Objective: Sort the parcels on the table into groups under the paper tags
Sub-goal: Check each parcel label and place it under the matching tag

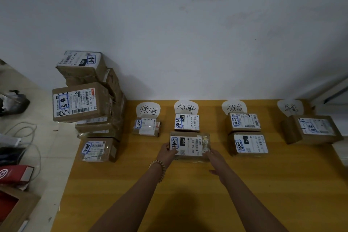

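Several paper tags line the yellow table's (188, 194) back edge: first tag (148, 110), second tag (186, 107), third tag (234, 107), fourth tag (290, 108). Under the second tag lies one parcel (187, 122), and in front of it a flat parcel (189, 145) with a white label. My left hand (167, 151) grips that parcel's left edge, thumb on the label. My right hand (213, 156) holds its right front corner. It sits low on the table.
One small parcel (146, 126) lies under the first tag, two (243, 122) (248, 143) under the third, one (313, 128) under the fourth. A tall stack of parcels (88, 98) stands at the table's left end, with a lone parcel (98, 149) before it. Clutter covers the floor at left.
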